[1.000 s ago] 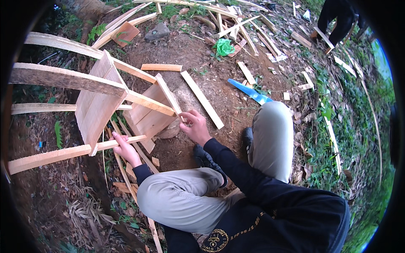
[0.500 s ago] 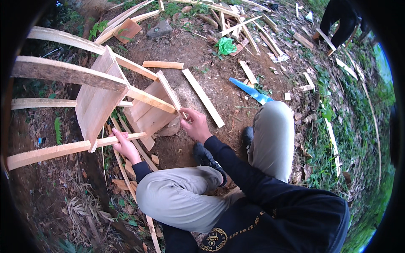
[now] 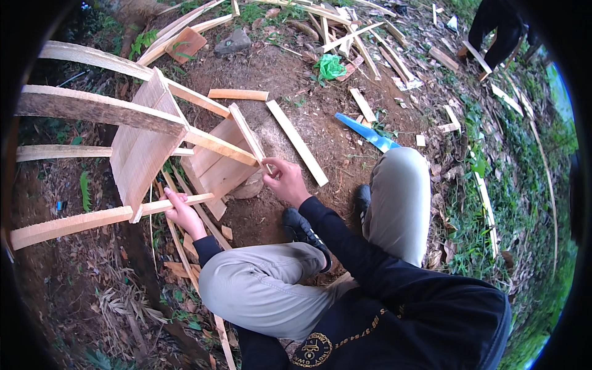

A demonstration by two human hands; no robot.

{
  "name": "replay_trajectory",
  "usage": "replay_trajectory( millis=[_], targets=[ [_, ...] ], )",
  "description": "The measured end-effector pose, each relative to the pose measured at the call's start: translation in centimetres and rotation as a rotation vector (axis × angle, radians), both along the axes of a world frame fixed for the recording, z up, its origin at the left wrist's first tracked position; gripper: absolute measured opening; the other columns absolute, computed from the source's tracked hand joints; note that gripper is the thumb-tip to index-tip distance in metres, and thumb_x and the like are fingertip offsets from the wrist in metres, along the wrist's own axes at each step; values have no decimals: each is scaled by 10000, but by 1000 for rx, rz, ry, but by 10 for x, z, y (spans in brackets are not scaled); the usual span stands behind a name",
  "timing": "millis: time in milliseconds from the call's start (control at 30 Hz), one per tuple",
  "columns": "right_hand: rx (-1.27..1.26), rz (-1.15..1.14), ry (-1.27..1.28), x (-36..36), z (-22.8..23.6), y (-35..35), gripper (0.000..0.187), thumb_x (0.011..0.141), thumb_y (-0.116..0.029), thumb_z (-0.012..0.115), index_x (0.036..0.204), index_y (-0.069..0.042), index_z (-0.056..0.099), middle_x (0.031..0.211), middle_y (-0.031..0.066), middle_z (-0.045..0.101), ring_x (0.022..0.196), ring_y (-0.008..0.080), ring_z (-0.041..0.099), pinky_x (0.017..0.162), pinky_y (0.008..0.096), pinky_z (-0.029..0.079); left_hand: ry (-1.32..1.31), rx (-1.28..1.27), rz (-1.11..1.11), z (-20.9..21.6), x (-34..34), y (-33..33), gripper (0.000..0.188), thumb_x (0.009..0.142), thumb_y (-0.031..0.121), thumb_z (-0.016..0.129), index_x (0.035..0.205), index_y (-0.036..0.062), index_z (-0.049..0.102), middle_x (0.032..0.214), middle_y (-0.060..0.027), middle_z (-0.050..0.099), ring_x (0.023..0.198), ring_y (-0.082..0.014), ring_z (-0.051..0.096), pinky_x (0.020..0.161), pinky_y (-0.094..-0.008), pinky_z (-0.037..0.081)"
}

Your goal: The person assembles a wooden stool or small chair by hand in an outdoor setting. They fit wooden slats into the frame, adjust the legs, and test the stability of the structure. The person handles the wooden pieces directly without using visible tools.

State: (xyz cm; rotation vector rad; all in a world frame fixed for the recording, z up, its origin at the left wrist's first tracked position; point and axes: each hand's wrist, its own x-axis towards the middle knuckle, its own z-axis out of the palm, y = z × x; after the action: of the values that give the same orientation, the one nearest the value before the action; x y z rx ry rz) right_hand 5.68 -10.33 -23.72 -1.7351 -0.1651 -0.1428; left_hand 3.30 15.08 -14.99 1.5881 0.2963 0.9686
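A: Fingers first?
B: Left hand point(image 3: 181, 211): fingers wrapped round one leg point(image 3: 80, 226) of a wooden frame point(image 3: 98, 111), between its two panels. Right hand point(image 3: 287, 183): thumb and forefinger bent close together at the near corner of the right panel point(image 3: 221, 161); what they pinch, if anything, I cannot tell.

A: The frame's place?
B: Ahead and to the person's left, tipped sideways, long legs running leftward past the left panel point(image 3: 145, 139).

A: Handling?
B: Bare sawn wood. Likely stiff, moderately light, awkward for its length; rough rather than slippery, perhaps splintery. The joints look like its weak points. Best hold, I judge: a leg close beside a panel.

A: Around it?
B: Loose strip point(image 3: 297, 143), beyond the right hand; blue blade-like piece point(image 3: 365, 132), near the right knee; flat stone point(image 3: 233, 43), farther off.

A: Containers?
B: Possibly one: a crumpled green bag point(image 3: 331, 66), contents undeterminable.
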Motion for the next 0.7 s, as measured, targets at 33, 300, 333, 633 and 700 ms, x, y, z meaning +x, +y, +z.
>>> replay_trajectory(
  millis=[33, 300, 333, 633, 700],
  targets=[
    [15, 2, -8, 0, 0, 0, 323, 713, -130, 696, 1023, -44, 667, 783, 104, 652, 633, 192, 623, 642, 324, 526, 1, 3, -1, 0, 0, 0, 319, 1016, 251, 512, 756, 87, 428, 606, 18, 418, 587, -73, 399, 638, -249, 398],
    [-8, -7, -105, 0, 0, 0, 345, 727, -147, 716, 1045, -53, 621, 952, 105, 645, 700, 230, 625, 677, 339, 526, 10, 17, 6, 0, 0, 1, 325, 1018, 248, 510, 747, 91, 423, 605, 16, 422, 585, -73, 396, 620, -250, 380],
    [-13, -11, -110, -1, 0, 0, 351, 729, -149, 718, 1052, -55, 618, 968, 105, 642, 713, 235, 625, 685, 342, 526, 6, 13, 4, 0, 0, 0, 323, 1018, 248, 512, 749, 92, 423, 604, 16, 421, 585, -73, 395, 618, -249, 378],
    [-17, 26, -51, -1, -4, 1, 451, 732, -163, 727, 1141, -44, 578, 1093, 128, 603, 836, 255, 621, 777, 364, 519, -10, -18, -18, -3, 0, 4, 321, 1012, 264, 526, 763, 92, 420, 612, 21, 396, 589, -75, 379, 612, -250, 376],
    [-43, 15, -88, 0, -6, 1, 489, 731, -170, 726, 1170, -33, 561, 1135, 141, 588, 939, 277, 603, 850, 380, 499, -5, -11, -19, -3, 0, 3, 325, 1012, 267, 525, 760, 92, 418, 612, 22, 393, 590, -75, 380, 614, -250, 379]
  ],
)
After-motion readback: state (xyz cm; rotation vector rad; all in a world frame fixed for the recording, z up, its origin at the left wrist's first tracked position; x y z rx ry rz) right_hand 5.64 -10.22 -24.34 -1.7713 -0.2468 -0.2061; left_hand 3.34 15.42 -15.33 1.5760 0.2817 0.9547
